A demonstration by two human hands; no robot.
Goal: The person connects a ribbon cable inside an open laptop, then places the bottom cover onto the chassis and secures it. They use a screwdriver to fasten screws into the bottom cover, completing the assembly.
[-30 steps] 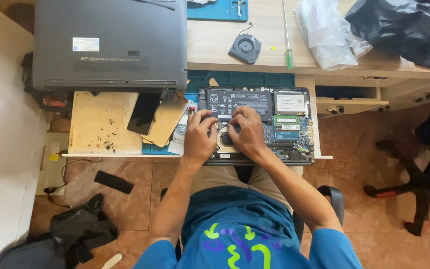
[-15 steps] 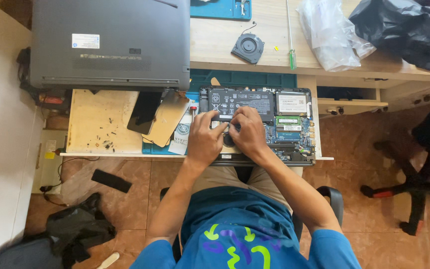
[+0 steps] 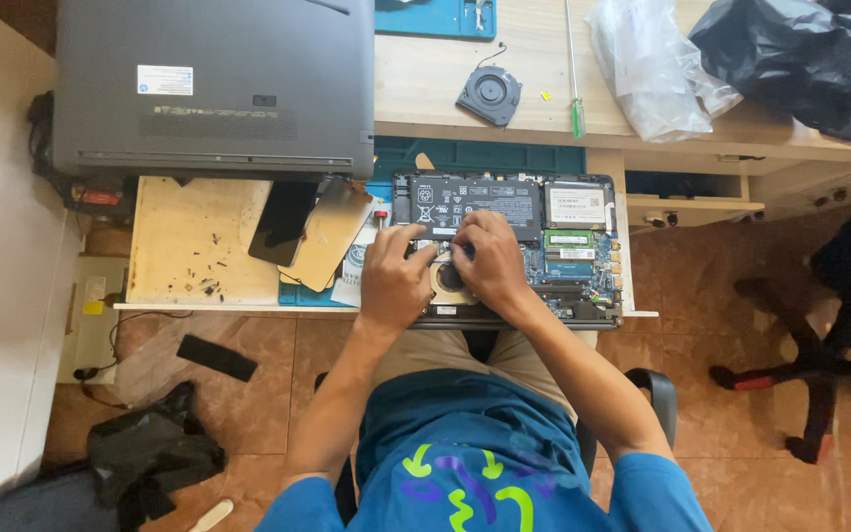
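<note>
We record both hands resting on the opened laptop chassis (image 3: 514,251), which lies base-up on a pull-out wooden shelf (image 3: 189,246) directly before the seated person. The left hand (image 3: 393,279) sits palm-down with fingers curled onto the board beside a round tan-rimmed recess; the right hand (image 3: 488,261) presses its fingertips just below the black battery pack (image 3: 465,204). Whether either hand pinches a part, we cannot tell: the fingers cover the contact point.

Outward from the hands, we note green circuit board and a silver-labelled rectangular module (image 3: 575,206) to the right of the battery. A teal work mat (image 3: 490,156) shows under the chassis's far edge. On the shelf's left half lie a dark phone (image 3: 283,222) over thin tan sheets, and scattered small dark screws (image 3: 204,281).

The upper desk, pale wood grain, carries a closed grey laptop (image 3: 214,84), a loose round black cooling fan (image 3: 490,95), a green-handled screwdriver (image 3: 572,69), a crumpled clear plastic bag (image 3: 647,69) and a black plastic bag (image 3: 790,54).

The floor is reddish-brown mottled tile. A black bag (image 3: 150,453) lies lower left; a wheeled chair base (image 3: 810,374) stands to the right.
</note>
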